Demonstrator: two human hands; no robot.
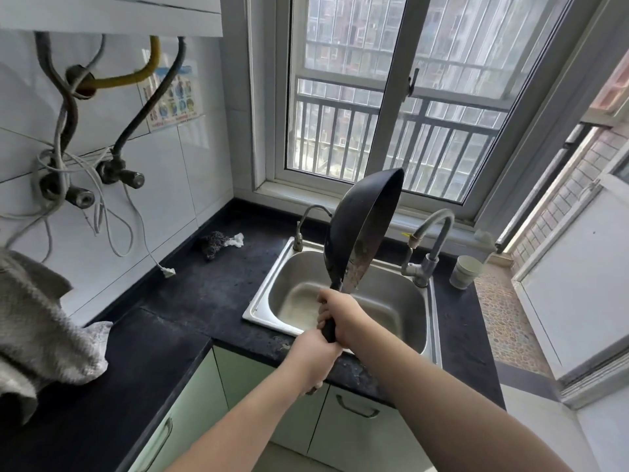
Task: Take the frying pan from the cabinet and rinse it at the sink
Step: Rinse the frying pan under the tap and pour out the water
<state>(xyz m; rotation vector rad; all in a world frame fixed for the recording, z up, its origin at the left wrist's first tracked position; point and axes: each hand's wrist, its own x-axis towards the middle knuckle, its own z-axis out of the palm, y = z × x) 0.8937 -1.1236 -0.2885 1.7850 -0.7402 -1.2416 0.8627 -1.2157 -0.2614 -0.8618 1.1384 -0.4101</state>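
A black frying pan stands almost on edge above the steel sink, its worn inner face turned to the right. Both hands grip its dark handle: my right hand sits higher, nearer the pan bowl, and my left hand holds the handle's end just below it. The sink basin under the pan holds nothing and looks wet. A grey tap curves over the sink's right rear corner; a smaller tap stands at its left rear. No water is running.
A dark scrubber with a white rag lies on the black counter left of the sink. A paper cup stands right of the tap. A grey towel hangs at the far left. Green cabinet doors are shut below.
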